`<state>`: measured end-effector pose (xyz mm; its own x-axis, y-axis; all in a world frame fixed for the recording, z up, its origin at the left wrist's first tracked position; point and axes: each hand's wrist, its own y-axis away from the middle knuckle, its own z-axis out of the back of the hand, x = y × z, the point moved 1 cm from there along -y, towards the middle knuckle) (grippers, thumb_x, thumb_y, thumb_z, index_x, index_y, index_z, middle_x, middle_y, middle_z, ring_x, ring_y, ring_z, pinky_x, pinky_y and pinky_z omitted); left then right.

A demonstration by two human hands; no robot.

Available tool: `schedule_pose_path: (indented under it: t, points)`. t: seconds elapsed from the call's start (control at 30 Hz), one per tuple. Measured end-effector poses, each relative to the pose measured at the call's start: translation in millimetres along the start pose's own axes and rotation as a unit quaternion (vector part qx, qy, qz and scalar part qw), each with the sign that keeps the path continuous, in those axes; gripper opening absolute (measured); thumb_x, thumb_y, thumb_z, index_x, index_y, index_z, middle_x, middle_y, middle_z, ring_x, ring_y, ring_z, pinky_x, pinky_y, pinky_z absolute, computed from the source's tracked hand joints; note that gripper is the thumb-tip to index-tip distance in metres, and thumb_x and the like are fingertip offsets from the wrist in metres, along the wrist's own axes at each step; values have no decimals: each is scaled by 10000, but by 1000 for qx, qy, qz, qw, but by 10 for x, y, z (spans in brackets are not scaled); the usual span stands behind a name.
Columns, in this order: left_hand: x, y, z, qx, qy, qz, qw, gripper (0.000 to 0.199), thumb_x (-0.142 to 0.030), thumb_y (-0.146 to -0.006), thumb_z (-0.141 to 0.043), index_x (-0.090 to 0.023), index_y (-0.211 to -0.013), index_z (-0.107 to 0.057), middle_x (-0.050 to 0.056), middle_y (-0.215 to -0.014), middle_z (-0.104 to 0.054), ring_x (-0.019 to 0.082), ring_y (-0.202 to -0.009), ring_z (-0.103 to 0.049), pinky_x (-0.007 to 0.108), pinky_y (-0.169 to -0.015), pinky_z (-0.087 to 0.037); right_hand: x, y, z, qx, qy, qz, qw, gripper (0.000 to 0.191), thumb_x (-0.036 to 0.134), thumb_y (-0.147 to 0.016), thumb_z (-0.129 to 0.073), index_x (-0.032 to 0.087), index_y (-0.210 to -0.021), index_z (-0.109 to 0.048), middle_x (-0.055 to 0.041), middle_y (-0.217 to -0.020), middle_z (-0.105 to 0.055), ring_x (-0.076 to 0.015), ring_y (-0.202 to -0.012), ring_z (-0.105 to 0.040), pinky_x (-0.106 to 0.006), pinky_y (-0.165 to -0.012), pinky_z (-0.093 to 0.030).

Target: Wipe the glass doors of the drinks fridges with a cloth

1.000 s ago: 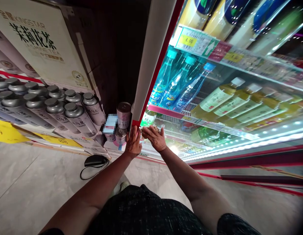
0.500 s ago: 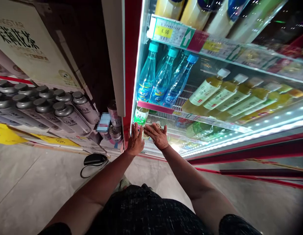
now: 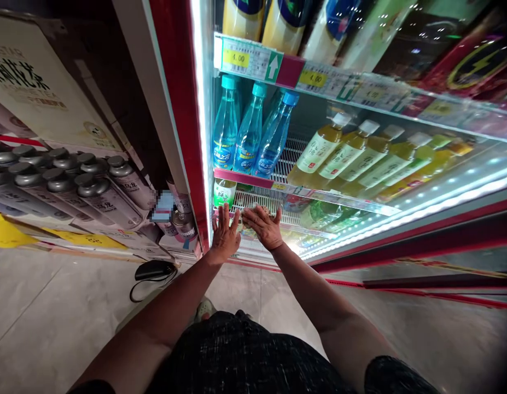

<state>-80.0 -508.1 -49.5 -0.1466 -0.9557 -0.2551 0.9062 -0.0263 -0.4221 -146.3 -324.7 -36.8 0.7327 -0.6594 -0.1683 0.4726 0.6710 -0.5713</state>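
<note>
Both my hands reach forward into the opening of a lit drinks fridge, level with its lower shelves. My left hand (image 3: 225, 235) has its fingers stretched out and apart, holding nothing, just below a green-labelled tea bottle (image 3: 224, 194). To its right, my right hand (image 3: 264, 225) is held flat with fingers extended and thumb raised, also holding nothing visible. Behind its fingers is a pale brownish item (image 3: 266, 210), mostly hidden. Above the hands, several blue soda bottles (image 3: 245, 134) stand on a shelf with a pink-edged strip (image 3: 245, 179).
Yellow tea bottles (image 3: 316, 149) line the same shelf to the right. A price-tag rail (image 3: 253, 60) runs above, under larger bottles. At left, silver-capped cans (image 3: 108, 200) are stacked beside the red fridge frame (image 3: 177, 98). A black pouch (image 3: 153, 269) lies near my foot.
My view has turned slightly right, so the fridge and its shelves sit further left. Both hands stay nearly in place, with the left fingers a little more spread.
</note>
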Motion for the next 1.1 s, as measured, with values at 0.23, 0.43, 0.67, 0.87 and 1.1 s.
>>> schedule_pose_path:
  t: [0.23, 0.43, 0.67, 0.87, 1.1]
  points:
    - [-204, -81, -72, 14, 17, 9, 1000, 937, -152, -830, -704, -204, -1656, -265, 164, -1722, 155, 421, -1588, 73, 671, -1255, -185, -187, 195, 103, -50, 42, -21, 998, 493, 170, -1041, -454, 409, -1454, -580, 49, -1448, -654, -169, -1621, -150, -555, -1239, 252]
    - [-389, -34, -164, 47, 10, 23, 999, 979, -144, -829, -699, -269, -1672, -215, 135, -1712, 206, 432, -1587, 73, 695, -1235, -209, -247, 338, 93, -13, 8, -26, 1000, 469, 211, -1063, -434, 431, -1454, -571, 51, -1453, -650, -177, -1568, -317, -549, -1220, 283]
    - [-628, -149, -171, 53, 8, 4, 999, 917, -145, -840, -690, -271, -1654, -286, 127, -1735, 92, 398, -1598, 57, 675, -1263, -145, -446, 498, 155, -33, 17, -43, 998, 521, 168, -1027, -483, 431, -1471, -557, 42, -1480, -629, -183, -1605, -219, -544, -1225, 274]
    - [-779, -104, -238, 41, 5, 16, 999, 968, -142, -820, -717, -304, -1658, -261, 129, -1709, 208, 443, -1584, 58, 713, -1235, -174, -561, 761, 92, 24, -9, -29, 999, 503, 191, -1034, -487, 460, -1452, -565, 49, -1470, -638, -179, -1553, -347, -527, -1216, 287]
    - [-994, -251, -225, 25, 6, -2, 1000, 990, -183, -852, -697, -304, -1677, -164, 89, -1711, 210, 409, -1579, 133, 695, -1256, -116, -841, 844, 311, -20, 19, -72, 997, 581, 144, -1010, -495, 461, -1496, -516, 48, -1513, -597, -200, -1596, -251, -563, -1210, 289]
